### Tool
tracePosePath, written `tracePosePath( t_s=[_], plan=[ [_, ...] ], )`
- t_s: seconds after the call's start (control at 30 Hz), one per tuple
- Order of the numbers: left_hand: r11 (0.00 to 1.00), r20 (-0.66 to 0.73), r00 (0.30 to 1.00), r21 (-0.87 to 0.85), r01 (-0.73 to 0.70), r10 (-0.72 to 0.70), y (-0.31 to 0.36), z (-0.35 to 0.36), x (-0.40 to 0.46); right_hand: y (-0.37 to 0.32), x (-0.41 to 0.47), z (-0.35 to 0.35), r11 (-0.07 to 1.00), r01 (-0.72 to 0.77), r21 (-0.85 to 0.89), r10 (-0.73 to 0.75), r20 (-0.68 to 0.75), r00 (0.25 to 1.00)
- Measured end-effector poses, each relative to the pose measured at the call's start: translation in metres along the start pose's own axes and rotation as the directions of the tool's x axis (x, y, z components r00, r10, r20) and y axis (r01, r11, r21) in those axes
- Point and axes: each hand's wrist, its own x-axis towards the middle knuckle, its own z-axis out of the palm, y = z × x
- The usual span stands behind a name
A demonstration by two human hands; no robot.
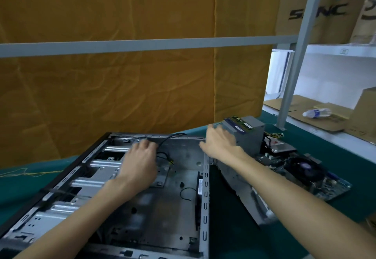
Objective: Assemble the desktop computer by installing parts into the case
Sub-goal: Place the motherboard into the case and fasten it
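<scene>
An open grey metal computer case (162, 201) lies flat on the green table, its inside bare except for a few black cables (162, 142). My left hand (140, 161) hovers palm down over the case's far inner part near the drive bays, fingers loosely curled, holding nothing that I can see. My right hand (219, 142) reaches past the case's far right corner, fingers spread, against the side of a grey power supply (250, 134). Two memory sticks (240, 124) lie on top of the power supply. A blue motherboard (305, 175) with a black fan lies to the right.
A grey case side panel (244, 189) lies between the case and the motherboard. An orange cloth (122, 85) hangs behind the table. On the right a white shelf (335, 51) carries cardboard boxes (317, 12), and a plastic bottle (317, 113) lies on flat cardboard. Yellow thread (26, 172) lies far left.
</scene>
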Motion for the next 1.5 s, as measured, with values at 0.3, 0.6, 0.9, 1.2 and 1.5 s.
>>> tracePosePath(
  t_s=[0.3, 0.6, 0.9, 1.2, 1.5],
  plan=[
    [0.655, 0.276, 0.898, -0.755, -0.019, 0.344, 0.086, 0.016, 0.005, 0.004, -0.022, 0.003, 0.936, -0.007, 0.351, -0.112, 0.317, 0.942],
    [0.535, 0.237, 0.971, -0.818, 0.213, -0.024, 0.102, 0.041, 0.039, 0.005, 0.025, 0.005, 0.858, 0.087, 0.506, -0.253, 0.270, 0.929],
    [0.643, 0.178, 0.960, -0.714, 0.277, -0.215, 0.127, 0.059, 0.050, 0.142, -0.039, 0.038, 0.994, -0.053, 0.094, 0.043, 0.109, 0.993],
    [0.700, 0.214, 0.960, -0.658, 0.279, -0.181, 0.141, 0.059, 0.064, 0.158, -0.066, 0.069, 0.999, -0.034, 0.018, 0.027, 0.302, 0.953],
    [0.773, 0.280, 0.950, -0.567, 0.283, -0.142, 0.134, 0.063, 0.093, 0.177, 0.003, 0.002, 0.987, 0.018, 0.157, 0.035, -0.332, 0.943]
  ],
)
